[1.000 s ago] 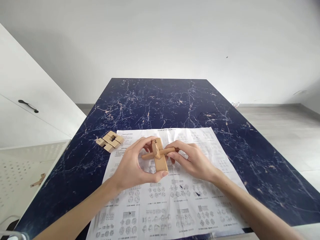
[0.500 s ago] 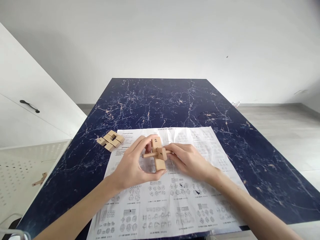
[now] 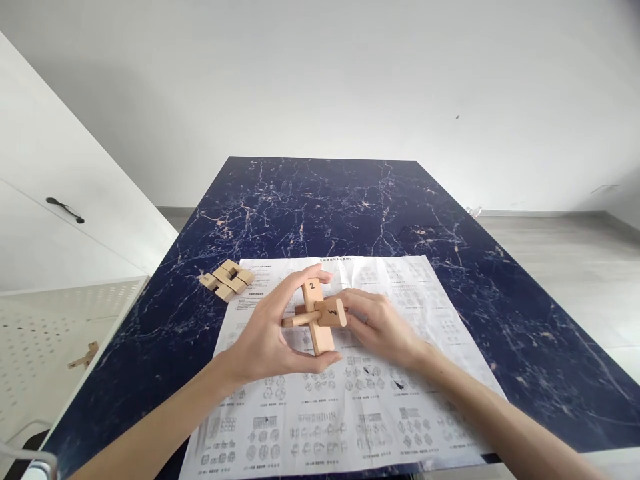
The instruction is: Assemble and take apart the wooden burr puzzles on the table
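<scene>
Over the printed sheet I hold a small wooden interlocking puzzle. Its upright bar, marked "2", is gripped at top and bottom between the thumb and fingers of my left hand. A thin rod crosses that bar and points left. To the right juts a flat piece with a rounded end, bearing a black mark like a "3" or "M". My right hand is closed at this piece's right side, its fingertips partly hidden behind it.
Several joined wooden blocks lie at the sheet's upper left corner. The creased paper sheet with printed diagrams covers the near part of the dark blue marbled table. Another wooden piece rests on a perforated white surface at lower left.
The crosspiece has turned so that its marked flat face now shows and its rounded end points right. My right hand has shifted slightly with it, while my left keeps its grip.
</scene>
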A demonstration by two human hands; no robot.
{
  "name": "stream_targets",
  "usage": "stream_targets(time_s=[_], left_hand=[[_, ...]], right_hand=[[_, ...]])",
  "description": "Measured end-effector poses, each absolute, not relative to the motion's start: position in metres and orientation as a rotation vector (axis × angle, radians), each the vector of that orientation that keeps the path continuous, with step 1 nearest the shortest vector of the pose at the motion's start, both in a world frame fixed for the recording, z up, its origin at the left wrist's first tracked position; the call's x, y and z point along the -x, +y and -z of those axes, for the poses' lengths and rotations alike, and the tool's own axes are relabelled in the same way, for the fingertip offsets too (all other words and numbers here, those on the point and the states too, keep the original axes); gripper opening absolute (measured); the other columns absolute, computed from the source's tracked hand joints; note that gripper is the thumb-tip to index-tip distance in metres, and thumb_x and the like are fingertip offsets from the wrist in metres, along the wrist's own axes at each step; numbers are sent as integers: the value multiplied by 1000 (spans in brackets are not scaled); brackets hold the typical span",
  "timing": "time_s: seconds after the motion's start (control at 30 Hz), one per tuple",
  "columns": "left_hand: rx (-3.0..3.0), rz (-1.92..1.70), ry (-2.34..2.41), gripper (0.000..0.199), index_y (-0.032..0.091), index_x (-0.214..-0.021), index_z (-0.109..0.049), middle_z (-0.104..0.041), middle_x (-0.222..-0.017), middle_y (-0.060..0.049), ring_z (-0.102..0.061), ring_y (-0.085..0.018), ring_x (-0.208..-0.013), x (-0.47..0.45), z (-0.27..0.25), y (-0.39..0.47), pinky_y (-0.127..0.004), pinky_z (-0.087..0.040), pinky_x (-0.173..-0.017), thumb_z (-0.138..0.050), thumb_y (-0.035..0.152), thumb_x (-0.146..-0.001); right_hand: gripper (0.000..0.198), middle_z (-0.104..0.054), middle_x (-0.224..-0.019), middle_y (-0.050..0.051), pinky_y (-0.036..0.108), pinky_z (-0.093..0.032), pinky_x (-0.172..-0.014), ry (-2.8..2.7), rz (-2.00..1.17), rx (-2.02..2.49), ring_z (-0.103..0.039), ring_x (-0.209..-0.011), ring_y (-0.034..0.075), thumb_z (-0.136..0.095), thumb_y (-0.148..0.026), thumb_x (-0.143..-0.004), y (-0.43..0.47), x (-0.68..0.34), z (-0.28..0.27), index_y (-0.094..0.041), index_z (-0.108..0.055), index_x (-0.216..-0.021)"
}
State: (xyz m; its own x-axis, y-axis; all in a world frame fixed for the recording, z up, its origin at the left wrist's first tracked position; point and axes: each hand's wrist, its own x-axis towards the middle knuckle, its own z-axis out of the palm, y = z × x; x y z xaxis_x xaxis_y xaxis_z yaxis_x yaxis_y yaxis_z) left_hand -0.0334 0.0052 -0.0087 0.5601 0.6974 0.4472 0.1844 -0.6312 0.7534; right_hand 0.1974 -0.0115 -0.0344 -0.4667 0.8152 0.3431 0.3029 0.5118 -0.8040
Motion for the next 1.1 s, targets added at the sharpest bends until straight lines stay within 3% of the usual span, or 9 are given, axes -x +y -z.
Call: stream_targets(time_s=[0.13,0.27,0.4,0.53,0.73,1.0,1.1], left_hand=[[-2350,-1039,752,101,34,-165,-32,-62,-147,-12,-68,-32,-127,37,13,6,-48,-63,-103,-90,33,-82],[-2450,-1006,814,102,31,-168,-25,-61,-147,-13,-72,-28,-117,38,18,6,-44,-66,-97,-86,32,-87],[-2608,-977,824,98,25,-169,-22,-63,-145,-16,-70,-30,-121,35,24,3,-48,-65,-100,-82,31,-91],[-2695,-978,832,98,24,-168,-22,-66,-143,-16,-70,-33,-124,32,25,1,-51,-63,-103,-82,33,-90],[-2665,-960,854,89,27,-162,-33,-69,-138,-13,-70,-34,-125,34,23,3,-51,-62,-104,-83,32,-88],[-2319,-816,845,90,36,-158,-35,-58,-149,-12,-68,-33,-127,33,19,2,-51,-63,-102,-88,33,-85],[-2054,-806,830,102,36,-159,-34,-47,-161,-14,-59,-37,-141,31,16,1,-53,-61,-106,-94,42,-77]], right_hand=[[29,-69,-129,11,48,-52,-100,-1942,-809,870,-64,-116,26,-56,-24,-103,-12,-197,26,-25,-61,-131],[13,-63,-105,8,43,-52,-85,-1842,-766,853,-60,-97,24,-56,-35,-103,-15,-195,23,-23,-60,-108],[18,-60,-92,5,39,-49,-75,-1932,-672,909,-57,-84,20,-57,-35,-105,-19,-189,29,-22,-57,-92],[29,-49,-71,-2,34,-37,-59,-1998,-663,1017,-43,-62,15,-52,-29,-108,-22,-187,33,-24,-47,-80],[37,-42,-66,-3,33,-32,-55,-1925,-721,1029,-38,-59,14,-51,-31,-107,-22,-189,28,-26,-35,-74],[34,-47,-68,-2,32,-35,-57,-1888,-777,1037,-42,-61,14,-50,-34,-108,-22,-191,26,-24,-45,-77],[33,-49,-70,-2,31,-37,-59,-1879,-780,1038,-44,-62,14,-49,-35,-109,-21,-194,24,-23,-49,-79]])
